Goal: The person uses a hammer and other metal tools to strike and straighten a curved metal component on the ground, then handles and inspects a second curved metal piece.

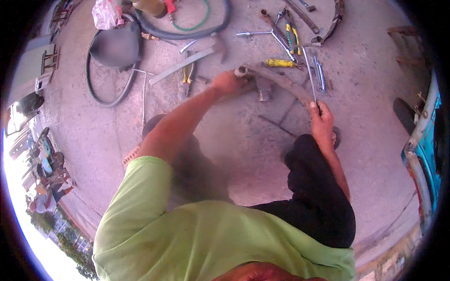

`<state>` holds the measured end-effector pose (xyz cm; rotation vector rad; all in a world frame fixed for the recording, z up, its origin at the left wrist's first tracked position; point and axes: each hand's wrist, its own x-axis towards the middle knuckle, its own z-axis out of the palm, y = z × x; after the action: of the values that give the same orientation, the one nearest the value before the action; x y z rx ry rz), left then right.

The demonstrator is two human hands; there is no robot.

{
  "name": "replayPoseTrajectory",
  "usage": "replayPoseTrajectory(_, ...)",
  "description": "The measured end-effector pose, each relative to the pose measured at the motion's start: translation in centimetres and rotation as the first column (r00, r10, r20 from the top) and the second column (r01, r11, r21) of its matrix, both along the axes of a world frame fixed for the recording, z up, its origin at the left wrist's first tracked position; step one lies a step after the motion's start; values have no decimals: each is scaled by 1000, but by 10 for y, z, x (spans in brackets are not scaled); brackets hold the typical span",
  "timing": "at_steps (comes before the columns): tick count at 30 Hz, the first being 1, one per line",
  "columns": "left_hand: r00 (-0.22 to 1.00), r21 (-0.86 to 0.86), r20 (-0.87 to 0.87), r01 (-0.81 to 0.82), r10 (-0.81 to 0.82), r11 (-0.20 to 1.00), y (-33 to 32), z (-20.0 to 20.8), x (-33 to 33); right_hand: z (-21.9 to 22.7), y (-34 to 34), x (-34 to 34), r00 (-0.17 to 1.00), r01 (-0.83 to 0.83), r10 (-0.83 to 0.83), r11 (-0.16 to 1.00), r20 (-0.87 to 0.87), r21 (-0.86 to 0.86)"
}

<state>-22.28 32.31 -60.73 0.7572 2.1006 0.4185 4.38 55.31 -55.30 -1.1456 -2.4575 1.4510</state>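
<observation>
Head view: we have a rusty brown, curved metal bar [284,82] held above the grey concrete floor [243,145], just far of our knees, sloping nearer toward its right end. The fingers of our left hand [228,83] curl around its left end, beside the round hollow eye; their undersides are hidden, so we cannot tell how fully they wrap. The fingers of our right hand [321,122] are closed in a pinch on the near end of a slim silver metal rod [308,70], beside the bar's right end; whether they also touch the bar, we cannot tell. A dark blocky metal piece [264,93] shows near the bar's middle, and a yellow-handled screwdriver [280,62] lies just far of it.

We judge the bar stiff, fairly heavy and hardly fragile, its rusted surface gritty rather than slippery. The eye end seems our surest hold, with support under the curve.
</observation>
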Motion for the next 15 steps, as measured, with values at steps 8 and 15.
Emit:
replayPoseTrajectory(8,996,-85,-36,-88,85,992,4,-7,2,-18,10,20,986,148,-136,979,96,-138)
replayPoseTrajectory(15,988,-39,-128,-93,87,995,-1,-17,-6,-27,13,17,936,351,-323,852,137,-388)
